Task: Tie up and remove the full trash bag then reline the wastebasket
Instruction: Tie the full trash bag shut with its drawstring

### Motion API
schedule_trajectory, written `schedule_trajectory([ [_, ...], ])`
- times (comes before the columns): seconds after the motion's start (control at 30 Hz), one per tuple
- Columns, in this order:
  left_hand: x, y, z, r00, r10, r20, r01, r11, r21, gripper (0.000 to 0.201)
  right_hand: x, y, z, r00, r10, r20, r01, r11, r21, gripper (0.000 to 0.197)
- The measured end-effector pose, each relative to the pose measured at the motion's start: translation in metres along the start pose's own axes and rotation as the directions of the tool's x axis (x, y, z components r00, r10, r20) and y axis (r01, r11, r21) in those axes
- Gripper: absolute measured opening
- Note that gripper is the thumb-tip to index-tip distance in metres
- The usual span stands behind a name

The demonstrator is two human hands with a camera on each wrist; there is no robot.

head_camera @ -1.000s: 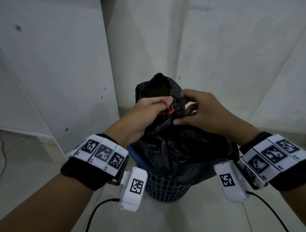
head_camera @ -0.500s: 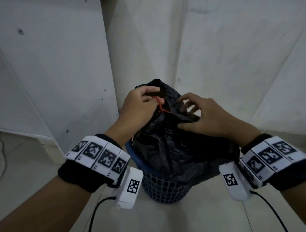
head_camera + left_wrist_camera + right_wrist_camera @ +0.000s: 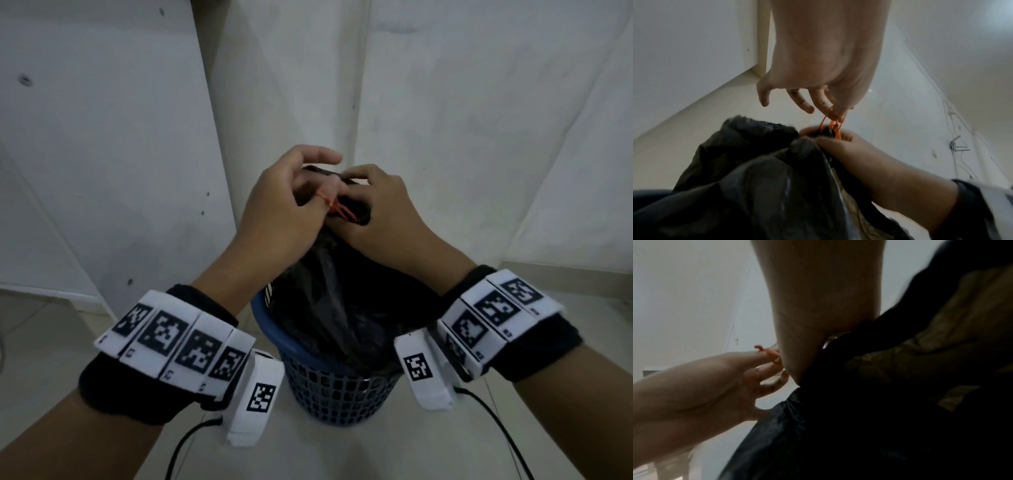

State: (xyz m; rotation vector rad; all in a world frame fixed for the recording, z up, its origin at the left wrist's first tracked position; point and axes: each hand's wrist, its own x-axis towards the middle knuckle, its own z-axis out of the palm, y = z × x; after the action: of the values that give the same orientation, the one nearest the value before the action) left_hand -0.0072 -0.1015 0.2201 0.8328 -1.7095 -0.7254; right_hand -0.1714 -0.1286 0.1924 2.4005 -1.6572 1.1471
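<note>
While the black trash bag (image 3: pixel 346 308) is still sitting inside the blue mesh wastebasket (image 3: pixel 329 387) on the floor, both hands are working at its gathered neck, which is rising upright above the rim. The left hand (image 3: pixel 274 212) is pulling an orange rubber band (image 3: pixel 337 207) that is looped round one of its fingers (image 3: pixel 838 108) – the remaining fingers are hanging relaxed and spread. The right hand (image 3: pixel 383 212) is curling round the bunched neck just beside it, its grip pinching the plastic where the band's strands are crossing.

The band is stretching from the left fingertip down and rightward to the neck, so the neck lies just right of and slightly below the left hand, with its long axis running vertically between the two hands. Judging from this, the next wrap will call for the left hand – the one carrying the loop – to circle round that vertical axis while the right is keeping the neck pinched. How many turns are already on the neck cannot be told.
</note>
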Motion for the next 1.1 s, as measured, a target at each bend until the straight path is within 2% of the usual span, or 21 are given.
schedule_trajectory([
  [0.07,0.004,0.002,-0.011,0.998,-0.029,-0.060,0.027,0.999,-0.029,0.025,-0.002,0.016,0.001,0.999,0.033,0.042,-0.030,0.996,-0.084,0.048],
  [0.17,0.011,0.003,-0.029,0.972,-0.165,-0.164,0.132,0.972,-0.196,0.038,-0.011,0.033,-0.004,0.991,0.087,0.100,-0.077,0.992,-0.098,0.053],
  [0.23,0.011,0.000,-0.035,0.955,-0.262,-0.139,0.226,0.947,-0.228,0.041,-0.015,0.038,-0.009,0.988,0.110,0.111,-0.099,0.989,-0.106,0.055],
  [0.3,0.007,-0.005,-0.036,0.946,-0.311,-0.089,0.290,0.938,-0.187,0.039,-0.013,0.038,-0.012,0.986,0.121,0.117,-0.105,0.985,-0.134,0.066],
  [0.37,0.003,-0.009,-0.036,0.950,-0.307,-0.046,0.298,0.943,-0.147,0.037,-0.009,0.033,-0.015,0.987,0.074,0.143,-0.055,0.990,-0.131,0.079],
  [0.43,0.001,-0.007,-0.039,0.957,-0.288,0.030,0.290,0.948,-0.130,0.032,-0.004,0.028,-0.017,0.981,-0.026,0.191,0.041,0.996,-0.076,0.084],
  [0.47,0.001,-0.005,-0.042,0.956,-0.281,0.078,0.289,0.950,-0.115,0.031,-0.002,0.026,-0.018,0.975,-0.048,0.215,0.054,0.998,-0.023,0.080],
  [0.57,0.001,0.002,-0.051,0.949,-0.268,0.163,0.279,0.959,-0.047,0.031,-0.003,0.021,-0.018,0.961,0.065,0.269,-0.085,0.994,0.063,0.060],
  [0.63,0.003,0.006,-0.055,0.956,-0.252,0.151,0.261,0.964,-0.042,0.026,-0.006,0.020,-0.016,0.955,0.101,0.279,-0.132,0.986,0.096,0.043],
  [0.73,0.002,0.009,-0.055,0.957,-0.266,0.119,0.279,0.954,-0.108,0.018,-0.008,0.013,-0.012,0.965,0.097,0.242,-0.121,0.989,0.089,0.023],
  [0.8,0.001,0.008,-0.053,0.942,-0.309,0.129,0.331,0.917,-0.221,0.020,-0.008,0.009,-0.009,0.974,0.105,0.199,-0.121,0.990,0.071,0.024],
  [0.9,0.001,0.007,-0.048,0.908,-0.385,0.166,0.416,0.787,-0.455,0.025,-0.007,0.005,-0.003,0.987,0.062,0.147,-0.059,0.998,-0.031,0.020],
  [1.0,0.002,0.010,-0.043,0.893,-0.415,0.174,0.430,0.674,-0.600,0.030,-0.006,0.008,0.003,0.991,0.052,0.127,-0.035,0.990,-0.136,0.023],
  [1.03,0.003,0.010,-0.042,0.896,-0.415,0.155,0.418,0.675,-0.607,0.031,-0.007,0.009,0.003,0.991,0.055,0.120,-0.036,0.987,-0.154,0.024],
  [1.1,0.003,0.011,-0.042,0.918,-0.389,0.078,0.372,0.773,-0.514,0.030,-0.008,0.013,0.001,0.992,0.047,0.116,-0.020,0.975,-0.223,0.019],
])
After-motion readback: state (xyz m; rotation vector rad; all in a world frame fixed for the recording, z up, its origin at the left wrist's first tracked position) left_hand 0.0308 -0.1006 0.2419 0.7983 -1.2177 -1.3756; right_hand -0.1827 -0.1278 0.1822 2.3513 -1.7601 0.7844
